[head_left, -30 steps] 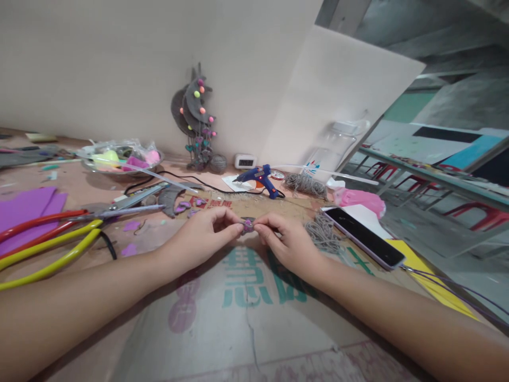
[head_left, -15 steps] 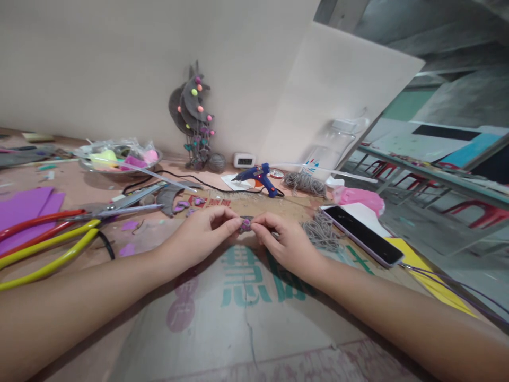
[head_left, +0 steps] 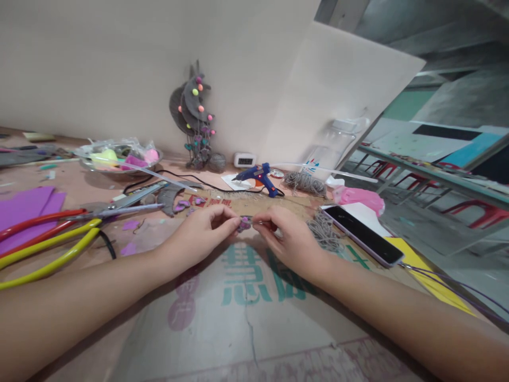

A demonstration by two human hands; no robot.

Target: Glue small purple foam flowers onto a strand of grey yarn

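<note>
Over the printed cardboard [head_left: 222, 339], my left hand [head_left: 209, 229] pinches a small grey and purple felt piece [head_left: 244, 223] between thumb and forefinger. My right hand [head_left: 288, 233] is closed in a pinch just to the right of that piece. Its fingertips seem to hold something thin, too small to make out. Several similar grey and purple felt pieces [head_left: 182, 205] lie beyond my left hand, beside a grey felt crescent [head_left: 170, 197]. Loose grey yarn [head_left: 326, 231] lies to the right of my right hand.
A blue glue gun [head_left: 256, 178] with a lit red light stands ahead, its cord running left. Scissors [head_left: 85, 225] and purple sheets [head_left: 29, 212] lie left, below a bowl [head_left: 119, 168]. On the right are a phone [head_left: 363, 233], a bottle [head_left: 332, 148] and a yarn bundle [head_left: 305, 184].
My right hand's fingertips have drawn slightly right, away from the felt piece, leaving a small gap. The left hand keeps its pinch on the piece, which has tilted a little.
</note>
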